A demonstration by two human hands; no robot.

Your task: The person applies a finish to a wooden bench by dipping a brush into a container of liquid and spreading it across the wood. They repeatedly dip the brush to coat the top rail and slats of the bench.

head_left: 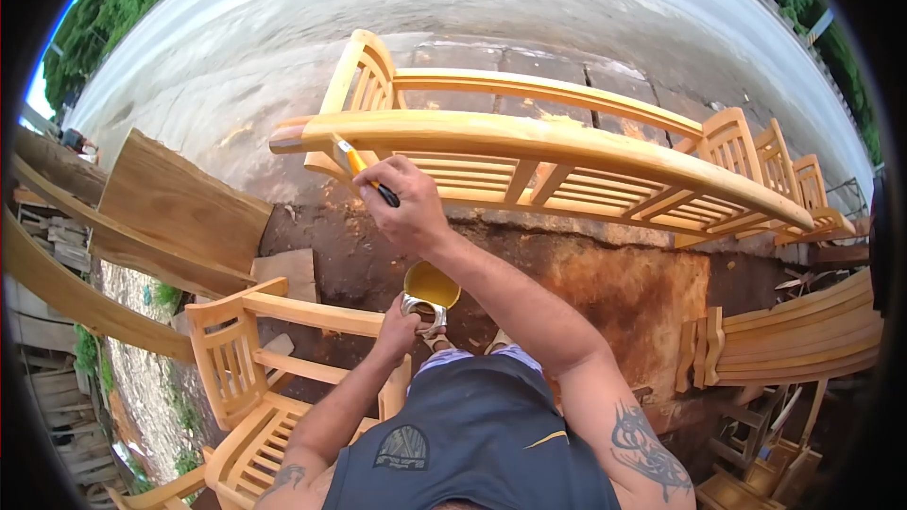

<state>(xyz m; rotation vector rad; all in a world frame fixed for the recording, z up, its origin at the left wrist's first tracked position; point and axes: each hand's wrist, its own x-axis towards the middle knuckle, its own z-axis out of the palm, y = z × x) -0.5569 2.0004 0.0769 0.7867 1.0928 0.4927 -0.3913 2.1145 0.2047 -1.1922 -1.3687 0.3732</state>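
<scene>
A paintbrush [353,159] with a yellow and black handle is pinched in my right hand [406,203], its bristles against the top rail of a long wooden bench [491,135] near the rail's left end. Most of that rail looks glossy yellow; its left tip is a redder brown. Lower down, close to my body, my left hand [401,323] holds a metal container [430,307] of yellowish liquid by its side. The container is upright enough to show the liquid surface.
Wooden chairs [227,368] stand at the lower left, beside a broad plank [170,203]. More benches [811,179] line up at the far right. Curved wooden boards [794,340] are stacked at the right. A road [472,0] runs beyond the bench.
</scene>
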